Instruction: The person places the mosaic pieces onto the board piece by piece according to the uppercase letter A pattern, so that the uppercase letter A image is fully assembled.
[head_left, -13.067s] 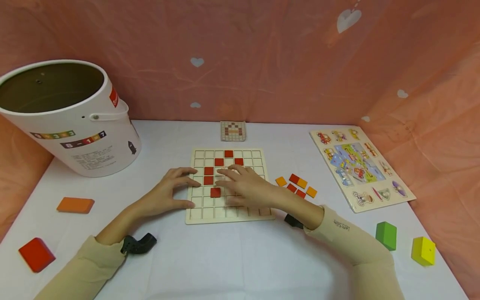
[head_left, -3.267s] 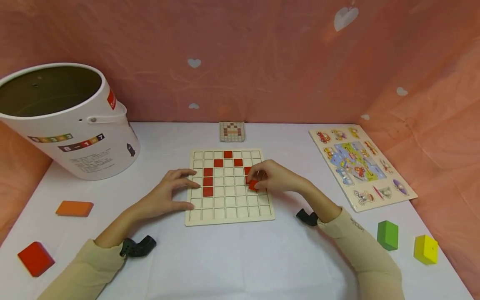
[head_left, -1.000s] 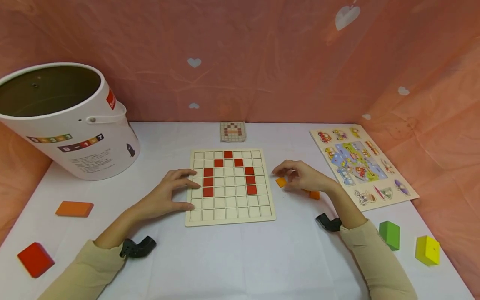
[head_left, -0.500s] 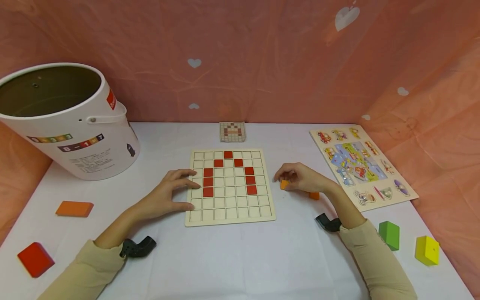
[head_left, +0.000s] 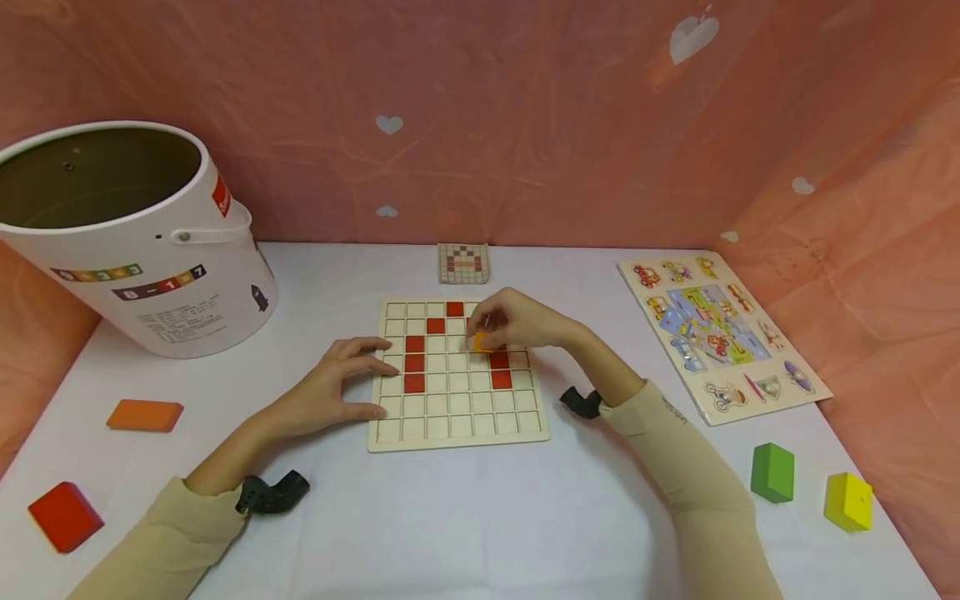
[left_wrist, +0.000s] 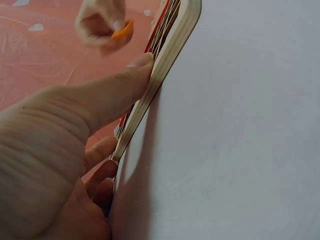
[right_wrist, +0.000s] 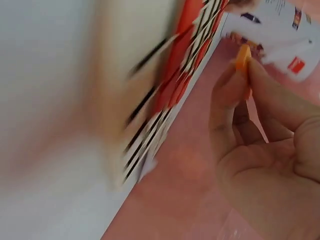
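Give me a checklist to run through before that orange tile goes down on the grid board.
1. Orange tile pinched in right hand: ok.
2. Left hand steadies grid board at its left edge: ok.
3. Tile over the board, beside the right column of red tiles: ok.
4. Cell under the tile free: cannot tell, the hand hides it.
5. Pattern card in view behind the board: ok, but too small to read.
6. Tile level with the board: cannot tell.
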